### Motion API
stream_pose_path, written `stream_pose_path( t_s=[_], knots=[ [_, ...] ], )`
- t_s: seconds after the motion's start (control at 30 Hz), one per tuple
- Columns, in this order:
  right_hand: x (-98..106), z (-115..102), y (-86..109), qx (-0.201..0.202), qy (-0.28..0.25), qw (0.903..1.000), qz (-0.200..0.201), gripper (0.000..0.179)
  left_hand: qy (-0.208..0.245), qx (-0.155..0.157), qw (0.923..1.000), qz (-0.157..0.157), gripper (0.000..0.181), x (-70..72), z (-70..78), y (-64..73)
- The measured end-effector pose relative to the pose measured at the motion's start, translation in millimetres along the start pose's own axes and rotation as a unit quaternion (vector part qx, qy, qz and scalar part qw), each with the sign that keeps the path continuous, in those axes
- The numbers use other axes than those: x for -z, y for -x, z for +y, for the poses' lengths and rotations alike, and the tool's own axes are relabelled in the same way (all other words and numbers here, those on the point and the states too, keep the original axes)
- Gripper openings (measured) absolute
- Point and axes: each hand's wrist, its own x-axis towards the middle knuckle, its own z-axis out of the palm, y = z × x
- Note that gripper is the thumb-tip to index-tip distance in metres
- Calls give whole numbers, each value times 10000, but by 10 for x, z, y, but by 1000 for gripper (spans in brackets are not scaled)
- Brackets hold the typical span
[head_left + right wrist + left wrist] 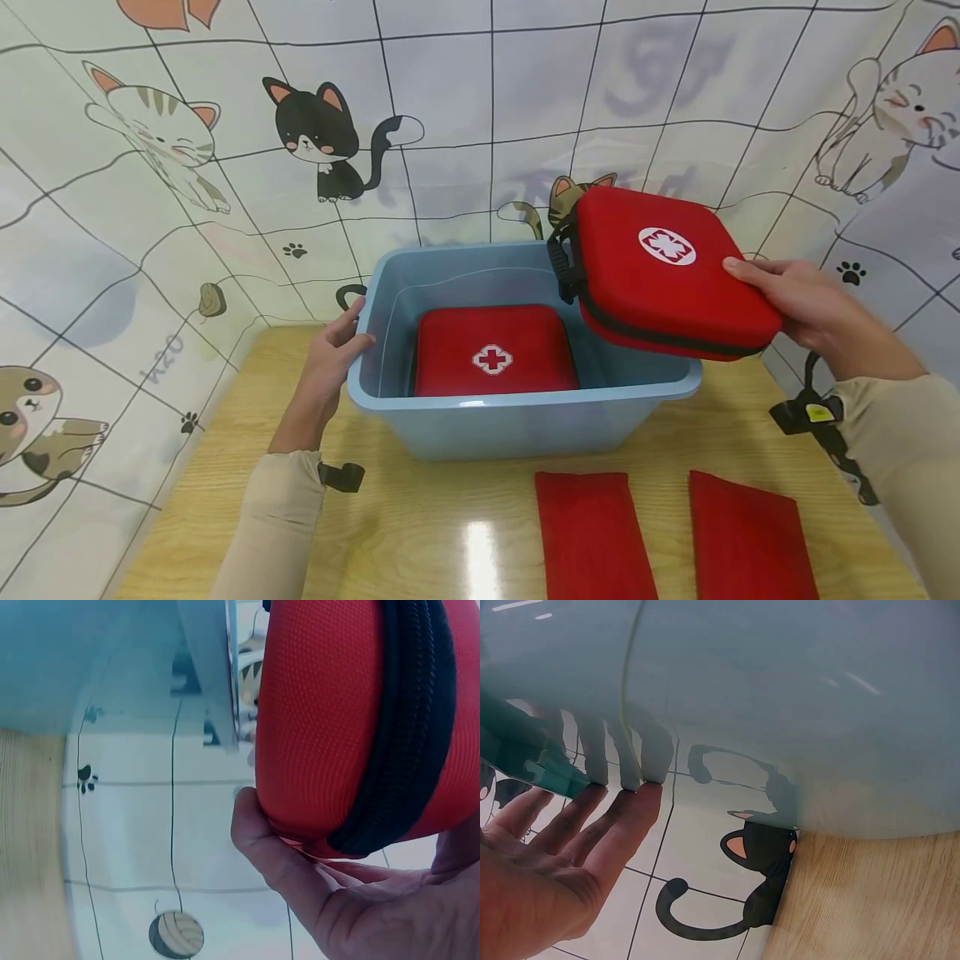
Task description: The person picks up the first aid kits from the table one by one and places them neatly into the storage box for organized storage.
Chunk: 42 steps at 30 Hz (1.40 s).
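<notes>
My right hand (798,296) grips the near right corner of a red first-aid case (660,283), thumb on top and fingers beneath. The case is tilted above the right end of a blue plastic bin (517,429). It has a white cross emblem, a black zipper (420,712) and a black handle (562,262). A second red first-aid case (450,350) lies inside the bin. At the bin's left end, my left hand (333,358) holds the rim, its thumb on the edge and its fingertips against the outer wall.
The bin stands on a wood-grain table (420,517). Two flat red pieces, one left (592,533) and one right (750,533), lie on the table in front of it. Behind and beside the table rises a wall covering (450,100) printed with cats and grid lines.
</notes>
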Motion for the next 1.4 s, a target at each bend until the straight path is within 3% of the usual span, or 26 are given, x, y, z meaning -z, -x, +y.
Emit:
stream_pose_path(
  t_s=[0.43,0.77,1.4],
  knots=[
    [-403,-235,-60,420,267,9986,-181,93,12,34,10000,-7,65,1,14,8],
    [-692,-388,-88,458,240,9981,-342,91,10,36,10000,2,65,1,14,16],
    [-936,-334,-172,554,-154,9947,-854,79,21,96,9999,29,65,-7,11,6]
  ],
)
